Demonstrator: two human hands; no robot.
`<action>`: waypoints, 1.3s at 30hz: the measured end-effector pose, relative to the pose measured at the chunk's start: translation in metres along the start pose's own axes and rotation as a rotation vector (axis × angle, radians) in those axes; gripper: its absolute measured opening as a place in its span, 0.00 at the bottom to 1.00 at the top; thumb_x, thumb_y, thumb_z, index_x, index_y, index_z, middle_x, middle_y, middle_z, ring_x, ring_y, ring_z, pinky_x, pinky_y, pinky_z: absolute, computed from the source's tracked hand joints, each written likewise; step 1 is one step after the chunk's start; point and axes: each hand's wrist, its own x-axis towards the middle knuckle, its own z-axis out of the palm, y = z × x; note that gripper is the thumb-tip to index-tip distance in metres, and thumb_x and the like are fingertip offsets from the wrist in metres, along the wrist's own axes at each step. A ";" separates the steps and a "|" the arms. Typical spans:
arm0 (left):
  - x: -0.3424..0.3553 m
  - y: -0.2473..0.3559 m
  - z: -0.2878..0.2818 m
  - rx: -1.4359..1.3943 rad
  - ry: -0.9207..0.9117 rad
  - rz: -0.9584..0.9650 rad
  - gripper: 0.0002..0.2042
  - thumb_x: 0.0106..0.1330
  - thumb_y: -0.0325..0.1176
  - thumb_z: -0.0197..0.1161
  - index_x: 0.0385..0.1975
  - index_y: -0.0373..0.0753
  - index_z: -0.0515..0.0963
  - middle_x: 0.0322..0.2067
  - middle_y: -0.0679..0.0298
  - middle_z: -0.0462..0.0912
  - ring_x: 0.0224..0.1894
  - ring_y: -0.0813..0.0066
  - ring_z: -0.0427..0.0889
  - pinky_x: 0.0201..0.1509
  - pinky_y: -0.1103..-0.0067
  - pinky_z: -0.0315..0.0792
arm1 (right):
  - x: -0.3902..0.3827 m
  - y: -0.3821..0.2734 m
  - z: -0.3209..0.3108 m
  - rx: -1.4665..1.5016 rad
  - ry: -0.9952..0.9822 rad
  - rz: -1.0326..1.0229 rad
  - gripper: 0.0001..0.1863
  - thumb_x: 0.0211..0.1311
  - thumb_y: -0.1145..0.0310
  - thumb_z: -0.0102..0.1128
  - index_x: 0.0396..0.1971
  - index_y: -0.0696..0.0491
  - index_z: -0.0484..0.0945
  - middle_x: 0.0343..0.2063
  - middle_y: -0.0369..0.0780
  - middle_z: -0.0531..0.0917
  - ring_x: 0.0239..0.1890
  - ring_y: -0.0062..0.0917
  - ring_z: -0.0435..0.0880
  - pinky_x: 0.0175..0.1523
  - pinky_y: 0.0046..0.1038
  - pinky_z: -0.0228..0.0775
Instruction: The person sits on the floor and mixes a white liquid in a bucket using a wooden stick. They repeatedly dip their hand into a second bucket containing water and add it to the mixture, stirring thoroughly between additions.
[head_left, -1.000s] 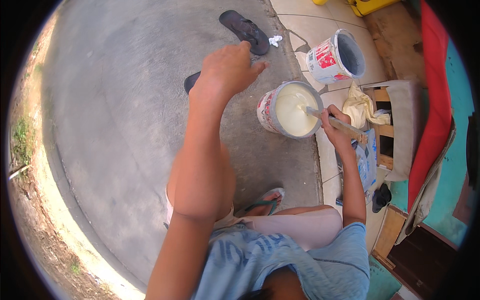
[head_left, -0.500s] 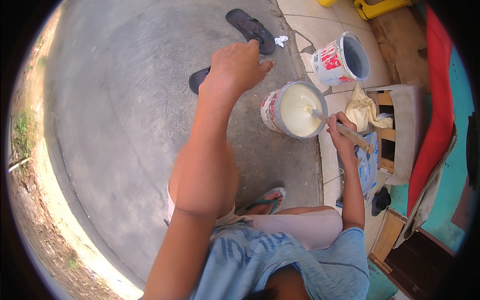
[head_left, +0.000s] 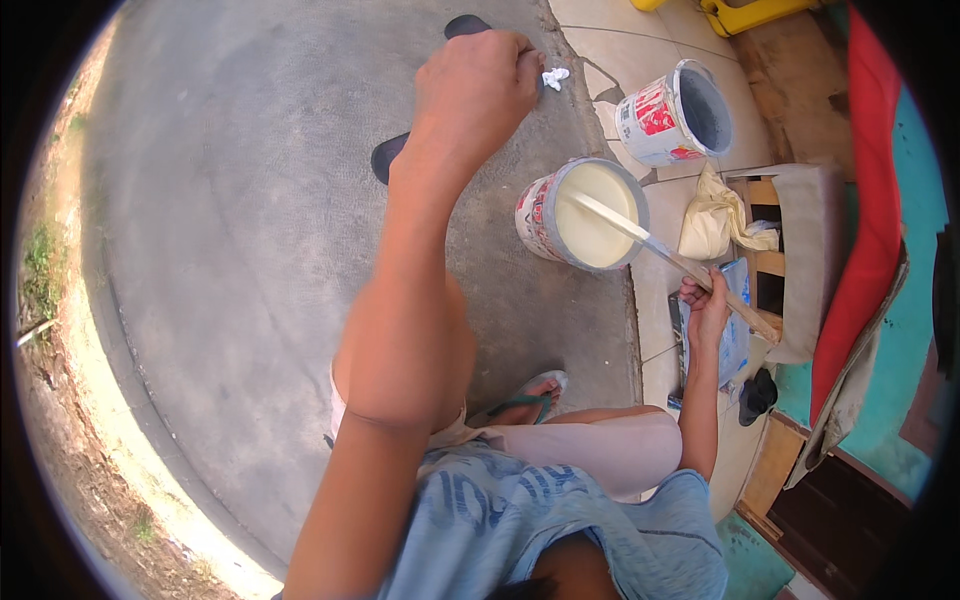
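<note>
My right hand is closed round a flat wooden stick. The stick's far part is coated in pale liquid and slants up out of a white bucket, resting near its rim. Creamy off-white liquid, which looks like paint, fills much of that bucket. My left arm rests over my raised knee, and my left hand hangs past it, beyond the bucket's left side. Its fingers are curled in, partly hidden from above, with no object showing in them. Dark flip-flops lie partly behind this hand.
A second white bucket, grey inside, stands on the tiles at the far right. Nearer are a cream cloth or bag, a blue-and-white packet and a slatted wooden frame. A crumpled white scrap lies near the concrete edge.
My right hand has drawn back toward me with the stick, whose pale-coated length now shows above the liquid. My left hand has shifted slightly farther away, its thumb now tucked in.
</note>
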 end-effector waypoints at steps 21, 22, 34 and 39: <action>0.009 0.018 -0.027 -0.295 0.372 -0.224 0.13 0.62 0.36 0.63 0.21 0.32 0.78 0.08 0.64 0.66 0.13 0.81 0.63 0.19 0.76 0.58 | -0.063 -0.115 -0.099 -0.052 0.091 -0.300 0.13 0.67 0.59 0.56 0.38 0.55 0.74 0.28 0.38 0.81 0.27 0.23 0.79 0.28 0.22 0.68; 0.009 0.017 -0.025 -0.306 0.373 -0.222 0.13 0.61 0.36 0.63 0.21 0.32 0.78 0.08 0.64 0.66 0.13 0.81 0.62 0.18 0.76 0.57 | -0.063 -0.115 -0.098 -0.049 0.093 -0.307 0.13 0.67 0.59 0.56 0.37 0.54 0.74 0.27 0.38 0.81 0.27 0.23 0.79 0.28 0.22 0.68; 0.009 0.016 -0.025 -0.286 0.382 -0.199 0.13 0.61 0.36 0.63 0.21 0.32 0.79 0.08 0.64 0.66 0.13 0.81 0.63 0.19 0.76 0.58 | -0.064 -0.115 -0.078 -0.079 0.099 -0.332 0.13 0.69 0.58 0.53 0.36 0.53 0.74 0.22 0.40 0.80 0.21 0.19 0.77 0.27 0.18 0.67; 0.008 0.015 -0.026 -0.270 0.369 -0.212 0.13 0.60 0.37 0.63 0.21 0.32 0.79 0.08 0.63 0.66 0.13 0.81 0.63 0.19 0.76 0.58 | -0.064 -0.113 -0.070 -0.106 0.087 -0.316 0.12 0.69 0.58 0.53 0.37 0.52 0.74 0.23 0.40 0.81 0.21 0.19 0.77 0.27 0.19 0.66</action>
